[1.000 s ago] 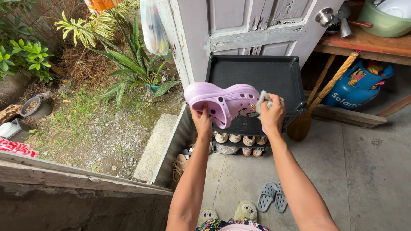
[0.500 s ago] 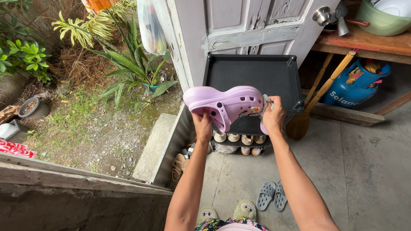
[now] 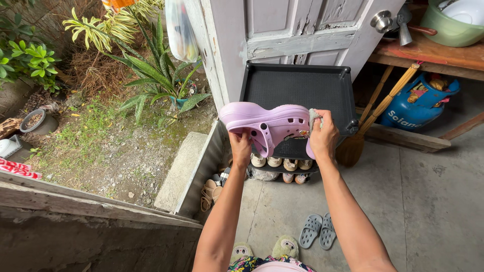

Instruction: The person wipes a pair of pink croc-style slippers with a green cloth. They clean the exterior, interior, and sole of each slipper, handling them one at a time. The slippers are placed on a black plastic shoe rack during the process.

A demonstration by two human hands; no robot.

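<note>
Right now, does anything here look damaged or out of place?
Yes. The grey door behind the lilac clog has cracked, peeling paint on its panels. Grey slippers lie loose on the floor, not on the shoe rack.

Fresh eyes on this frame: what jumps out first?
The chunky lilac rubber clog, held up at centre by the left hand from below, while the right hand presses a small pale cloth to its heel. Right behind stands the black plastic shoe rack, against a weathered grey wooden door.
</note>
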